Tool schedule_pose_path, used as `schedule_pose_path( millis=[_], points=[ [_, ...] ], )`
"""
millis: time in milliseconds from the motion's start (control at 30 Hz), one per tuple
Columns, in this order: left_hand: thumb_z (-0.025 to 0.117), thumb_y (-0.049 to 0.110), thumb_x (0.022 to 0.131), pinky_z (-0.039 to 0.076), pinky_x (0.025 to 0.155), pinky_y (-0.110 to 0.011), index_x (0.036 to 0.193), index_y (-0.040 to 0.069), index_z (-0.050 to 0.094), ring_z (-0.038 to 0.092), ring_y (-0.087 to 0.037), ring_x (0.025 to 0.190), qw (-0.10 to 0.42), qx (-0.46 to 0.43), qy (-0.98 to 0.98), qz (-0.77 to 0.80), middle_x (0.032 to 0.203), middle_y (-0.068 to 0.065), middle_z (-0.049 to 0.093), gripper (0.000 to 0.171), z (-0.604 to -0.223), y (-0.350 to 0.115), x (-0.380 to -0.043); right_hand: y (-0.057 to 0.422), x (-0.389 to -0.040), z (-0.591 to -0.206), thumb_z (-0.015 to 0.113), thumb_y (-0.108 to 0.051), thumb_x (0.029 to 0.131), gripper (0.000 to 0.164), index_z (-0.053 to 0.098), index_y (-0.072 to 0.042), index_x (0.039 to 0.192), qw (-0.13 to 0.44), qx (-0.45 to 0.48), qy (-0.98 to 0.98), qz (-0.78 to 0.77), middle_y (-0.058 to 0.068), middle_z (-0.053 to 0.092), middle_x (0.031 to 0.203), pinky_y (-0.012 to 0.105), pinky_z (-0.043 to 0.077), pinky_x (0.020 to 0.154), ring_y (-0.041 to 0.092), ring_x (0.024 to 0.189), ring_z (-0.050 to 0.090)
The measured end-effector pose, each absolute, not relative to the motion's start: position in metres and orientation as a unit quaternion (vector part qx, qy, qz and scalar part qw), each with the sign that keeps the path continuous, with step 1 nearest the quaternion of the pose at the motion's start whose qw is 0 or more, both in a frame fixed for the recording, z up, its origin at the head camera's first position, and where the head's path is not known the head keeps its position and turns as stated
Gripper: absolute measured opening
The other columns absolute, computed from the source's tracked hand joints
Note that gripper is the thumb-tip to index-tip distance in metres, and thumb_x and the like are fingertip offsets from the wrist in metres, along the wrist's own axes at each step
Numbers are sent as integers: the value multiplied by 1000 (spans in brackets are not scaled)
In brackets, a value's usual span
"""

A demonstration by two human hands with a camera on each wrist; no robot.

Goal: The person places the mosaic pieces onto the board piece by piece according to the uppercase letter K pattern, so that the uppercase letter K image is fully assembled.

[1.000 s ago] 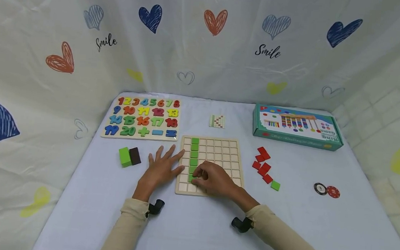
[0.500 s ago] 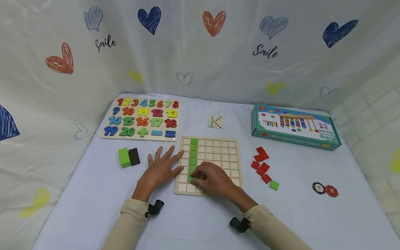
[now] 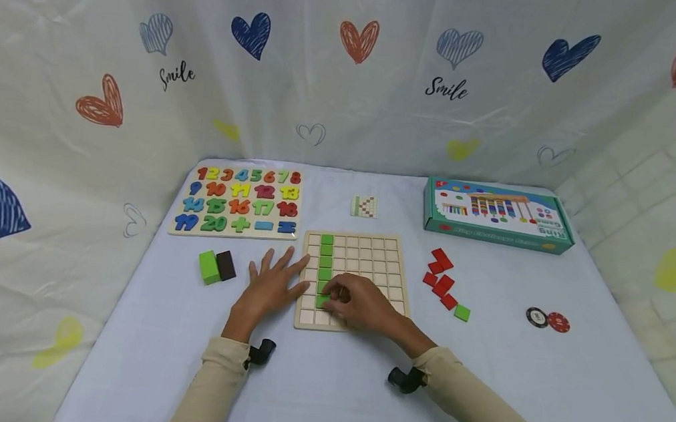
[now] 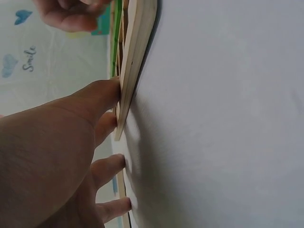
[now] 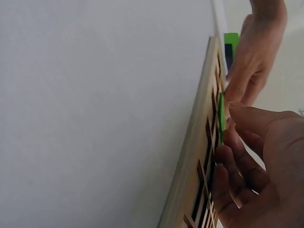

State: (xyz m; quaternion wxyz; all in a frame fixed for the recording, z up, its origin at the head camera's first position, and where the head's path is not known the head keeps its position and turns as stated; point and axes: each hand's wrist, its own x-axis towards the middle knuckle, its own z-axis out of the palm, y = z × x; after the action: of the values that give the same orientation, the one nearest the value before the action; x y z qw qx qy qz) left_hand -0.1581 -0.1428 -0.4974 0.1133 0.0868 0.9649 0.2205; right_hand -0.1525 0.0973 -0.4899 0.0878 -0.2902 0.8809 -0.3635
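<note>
A wooden grid board (image 3: pixel 371 265) lies mid-table, with a column of green square tiles (image 3: pixel 326 251) in its second column from the left. My left hand (image 3: pixel 269 292) has its fingers spread; thumb and index finger rest on the board's left edge, while the other fingertips touch the cloth. Over the lower part of the green column, my right hand (image 3: pixel 360 301) pinches the lowest green tile (image 3: pixel 321 302) between thumb and curled fingers. In the right wrist view that tile (image 5: pixel 221 116) sits at board level, right at the thumb tip. The right hand hides some neighbouring squares.
Red tiles (image 3: pixel 443 285) and one loose green tile (image 3: pixel 462 313) lie right of the board. Beyond are two poker chips (image 3: pixel 558 322), a game box (image 3: pixel 499 216) and a pattern card (image 3: pixel 364 206). Left are a number puzzle (image 3: pixel 236 202), a green block (image 3: pixel 209 267) and a dark block (image 3: pixel 226 265).
The whole head view shifts slightly. Both hands keep their places, the left on the board's edge and the right at the lowest green tile.
</note>
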Motion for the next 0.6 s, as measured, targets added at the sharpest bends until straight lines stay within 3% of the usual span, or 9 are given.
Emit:
schedule_pose_path(
  millis=[400, 600],
  points=[
    [62, 47, 106, -1, 120, -81, 166, 30, 39, -1, -47, 163, 118, 87, 962, 229, 178, -7, 18, 66, -502, -144, -158, 176, -158, -465, 81, -16, 95, 16, 76, -10, 109, 79, -228, 895, -375, -5, 70, 95, 26, 56, 74, 14, 87, 63],
    [62, 47, 106, 1, 120, -81, 166, 31, 38, 0, -47, 163, 112, 90, 963, 226, 178, -7, 18, 66, -504, -144, -160, 242, -165, -439, 83, -19, 94, 15, 71, -12, 100, 154, -182, 924, -299, -2, 66, 88, 29, 52, 69, 18, 85, 60]
  ],
)
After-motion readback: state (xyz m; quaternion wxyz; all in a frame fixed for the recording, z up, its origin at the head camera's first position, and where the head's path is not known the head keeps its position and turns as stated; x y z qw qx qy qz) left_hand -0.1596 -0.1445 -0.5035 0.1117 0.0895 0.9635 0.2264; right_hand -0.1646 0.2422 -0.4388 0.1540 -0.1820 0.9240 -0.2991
